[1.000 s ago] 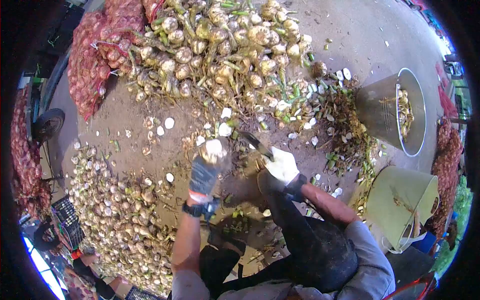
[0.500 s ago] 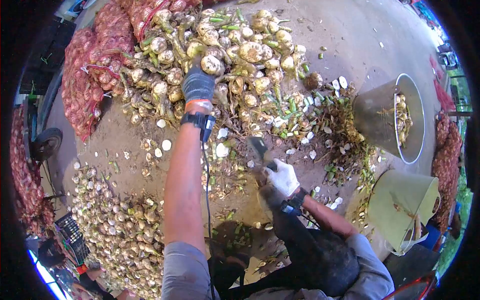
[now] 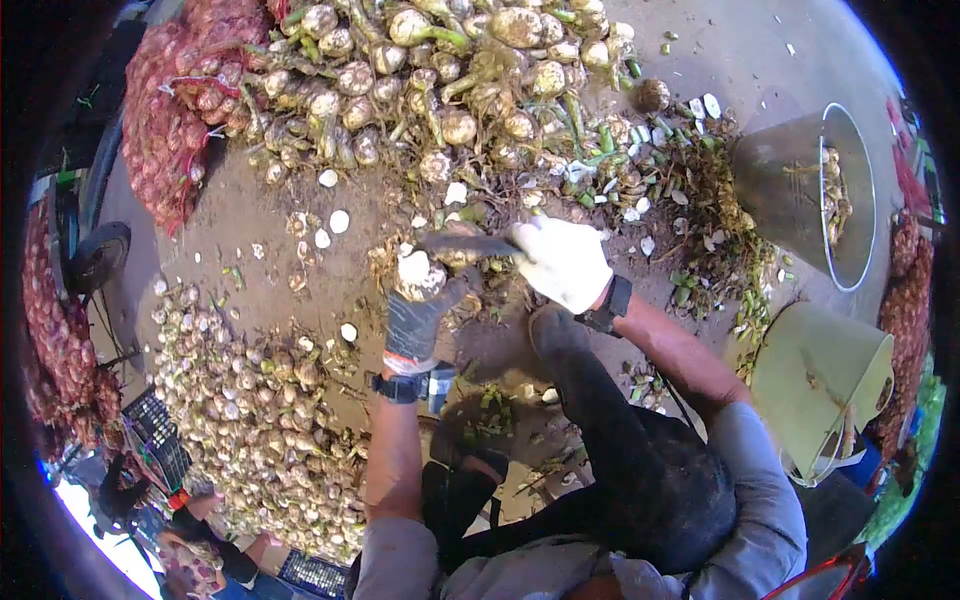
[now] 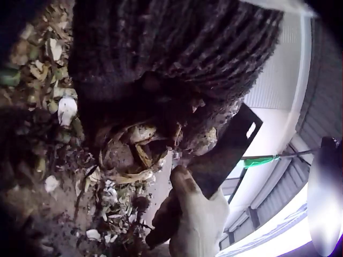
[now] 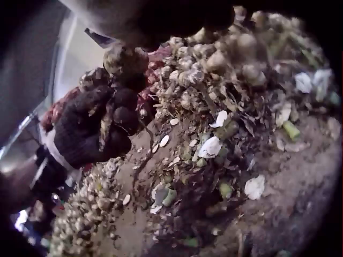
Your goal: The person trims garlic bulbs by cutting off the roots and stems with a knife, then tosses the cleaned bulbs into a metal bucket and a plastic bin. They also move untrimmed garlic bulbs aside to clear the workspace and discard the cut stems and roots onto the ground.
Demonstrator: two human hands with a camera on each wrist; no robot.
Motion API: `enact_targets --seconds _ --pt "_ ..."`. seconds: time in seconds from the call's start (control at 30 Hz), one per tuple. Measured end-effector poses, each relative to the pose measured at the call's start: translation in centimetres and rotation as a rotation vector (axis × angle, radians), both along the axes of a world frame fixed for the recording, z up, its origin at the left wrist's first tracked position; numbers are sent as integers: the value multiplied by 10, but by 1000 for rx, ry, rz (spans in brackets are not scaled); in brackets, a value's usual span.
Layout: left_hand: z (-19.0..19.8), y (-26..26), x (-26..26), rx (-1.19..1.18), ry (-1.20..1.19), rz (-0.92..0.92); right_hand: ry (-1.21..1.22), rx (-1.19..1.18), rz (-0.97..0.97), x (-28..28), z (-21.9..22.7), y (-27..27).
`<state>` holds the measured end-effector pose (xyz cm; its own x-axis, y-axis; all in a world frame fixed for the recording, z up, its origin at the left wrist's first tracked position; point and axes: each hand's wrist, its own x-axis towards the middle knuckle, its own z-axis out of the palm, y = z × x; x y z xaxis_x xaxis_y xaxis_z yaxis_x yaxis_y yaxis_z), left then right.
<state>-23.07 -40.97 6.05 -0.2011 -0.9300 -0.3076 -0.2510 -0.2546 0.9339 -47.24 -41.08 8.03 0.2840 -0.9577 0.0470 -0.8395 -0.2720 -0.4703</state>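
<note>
In a dark grey glove, the left hand [image 3: 413, 322] grips a garlic bulb [image 3: 420, 275] whose pale cut face shows in the head view. The white-gloved right hand [image 3: 565, 262] holds a broad dark blade [image 3: 470, 244], which lies across just beside the bulb. In the left wrist view the blade [image 4: 222, 155] rises from the white-gloved fingers [image 4: 195, 214], close to the ribbed dark glove [image 4: 171, 48]. The right wrist view shows the dark-gloved hand [image 5: 94, 126] with its fingers curled around a bulb [image 5: 122, 60]; the right hand is mostly in shadow at the top.
Untrimmed bulbs with stalks [image 3: 450, 90] are heaped ahead, trimmed bulbs [image 3: 270, 430] at lower left. Red net sacks [image 3: 165, 130] stand at upper left. A metal bucket [image 3: 780, 185] and a pale green bucket [image 3: 815, 380] lie right, beside leaf scraps [image 3: 715, 210].
The left hand has come back from the far heap towards the body with a bulb. The right hand and blade have moved up and across to meet it.
</note>
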Motion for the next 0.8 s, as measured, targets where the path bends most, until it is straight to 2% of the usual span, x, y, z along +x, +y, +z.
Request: enact_targets --seconds 0.03,0.07,0.13,0.3,0.33,0.37,0.4,0.43,0.5,0.53,0.57,0.63,0.7,0.77,0.8 --pt "8 6 -8 -26 149 54 -3 0 6 2 7 1" --pt "14 13 -11 -27 146 60 14 -40 77 3 13 3" --pt "23 29 -14 104 377 257 57 -62 177 6 19 9" --pt "3 58 -12 217 418 336 52 -14 217 11 25 19" --pt "12 63 -21 222 495 433 27 32 226 11 21 21" --pt "20 71 -25 232 569 529 -61 -4 190 6 -5 24" --pt "17 81 -17 330 716 455 47 54 145 -3 -31 26" --pt "17 84 -12 313 723 462 152 98 100 -12 -45 25" --pt "16 94 -7 319 676 408 26 -12 -31 -17 -31 47" --pt "4 94 -4 227 599 331 27 85 -55 -10 -13 55" --pt "6 89 -7 216 606 332 32 166 -84 -2 2 54" --pt "14 86 -11 140 384 185 -214 329 -119 8 13 59" --pt "0 88 -16 -533 -290 -28 -308 272 -96 11 7 65" --pt "26 101 -12 -545 -264 161 -415 301 -164 12 20 71" --pt "36 102 -9 -566 -262 174 -367 194 -160 13 28 76"
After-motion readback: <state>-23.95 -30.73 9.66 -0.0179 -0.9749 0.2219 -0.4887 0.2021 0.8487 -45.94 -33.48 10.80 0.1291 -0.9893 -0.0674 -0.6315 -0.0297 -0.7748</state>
